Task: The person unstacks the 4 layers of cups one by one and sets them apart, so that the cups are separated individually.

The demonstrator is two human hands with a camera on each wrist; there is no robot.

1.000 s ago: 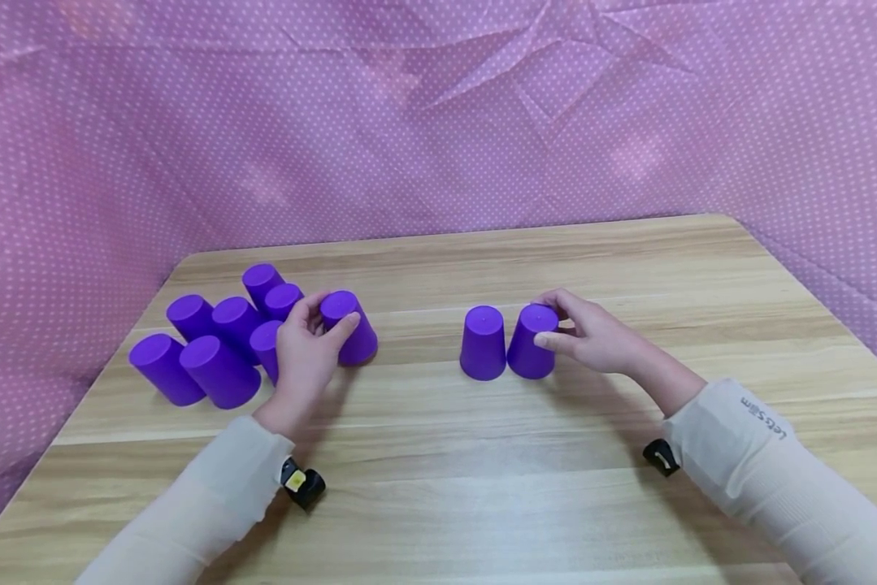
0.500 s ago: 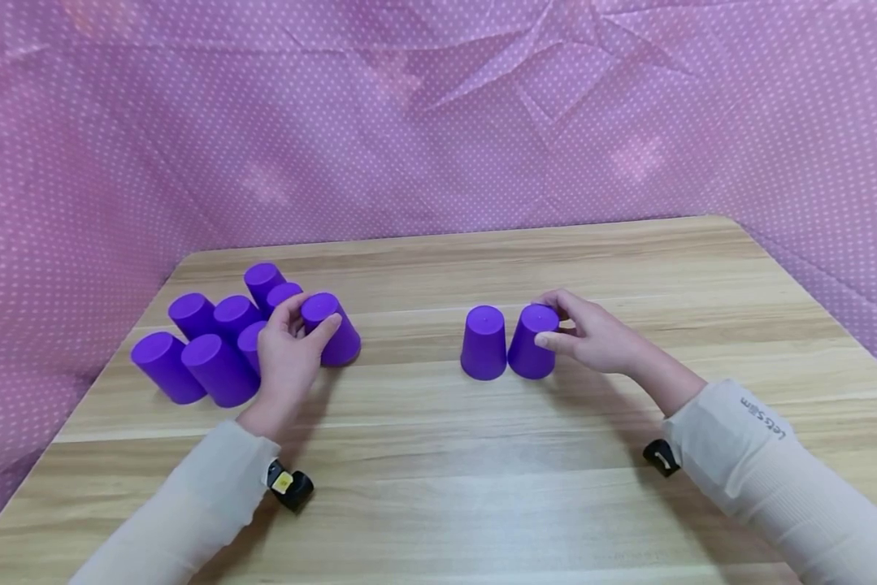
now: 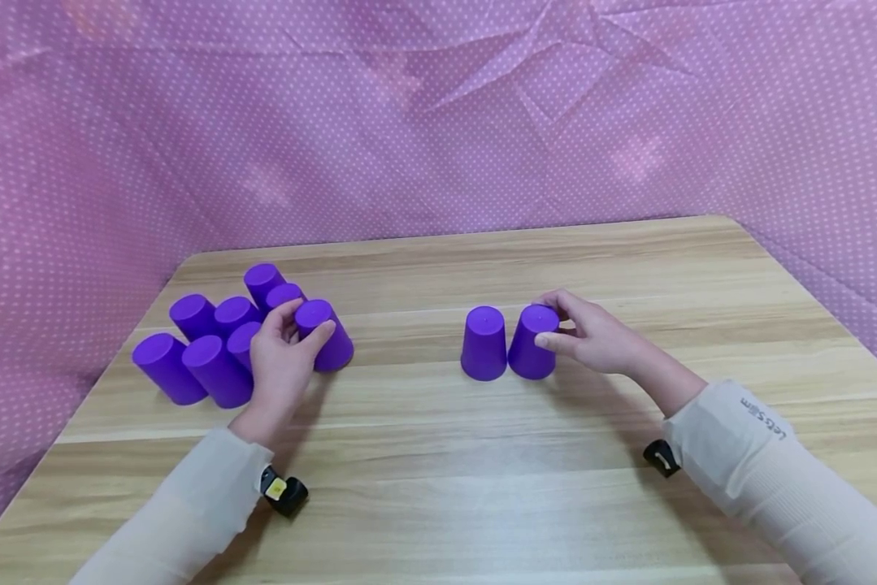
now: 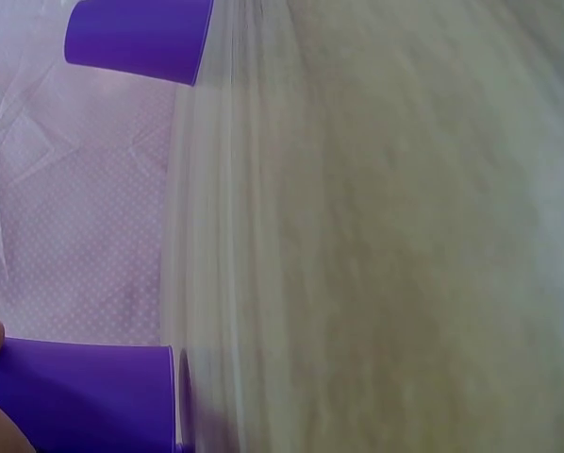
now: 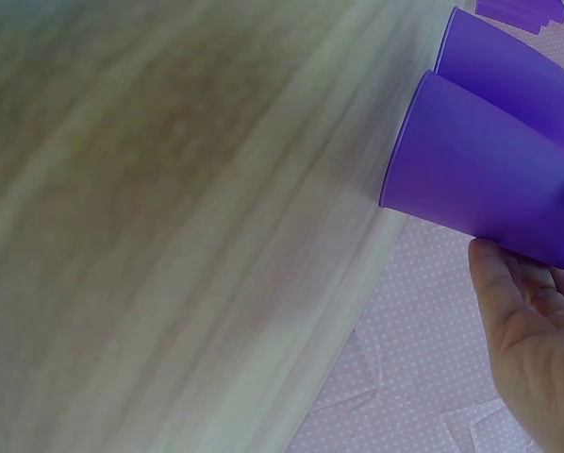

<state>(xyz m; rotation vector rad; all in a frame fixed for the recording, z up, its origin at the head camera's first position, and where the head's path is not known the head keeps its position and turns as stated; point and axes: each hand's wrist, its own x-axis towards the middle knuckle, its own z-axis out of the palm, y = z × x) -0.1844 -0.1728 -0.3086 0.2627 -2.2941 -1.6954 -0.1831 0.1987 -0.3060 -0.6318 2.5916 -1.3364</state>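
Note:
Thumb and fingers of my left hand (image 3: 283, 364) grip an upside-down purple cup (image 3: 334, 348). It is at the right side of a group of several other upside-down purple cups (image 3: 222, 378), one partly hidden by that hand. In the left wrist view this held cup (image 4: 84, 396) has its rim at or just above the tabletop; I cannot tell if it touches. Farther right, my right hand (image 3: 595, 337) holds another inverted cup (image 3: 529, 357) from its right side. A second cup (image 3: 484, 351) stands upside down close on its left. Both appear in the right wrist view, the held cup (image 5: 480, 170) nearer.
All the cups are on a wood-grain table (image 3: 438, 471). Behind it hangs a pink cloth (image 3: 438, 122) with white dots, which also runs down both sides. A black wrist strap (image 3: 284, 491) hangs below the left sleeve, another black strap (image 3: 661, 457) below the right.
My left hand has slid leftward with its cup, closer to the group, and lately a little toward me. The right hand and the two cups by it have stayed in place.

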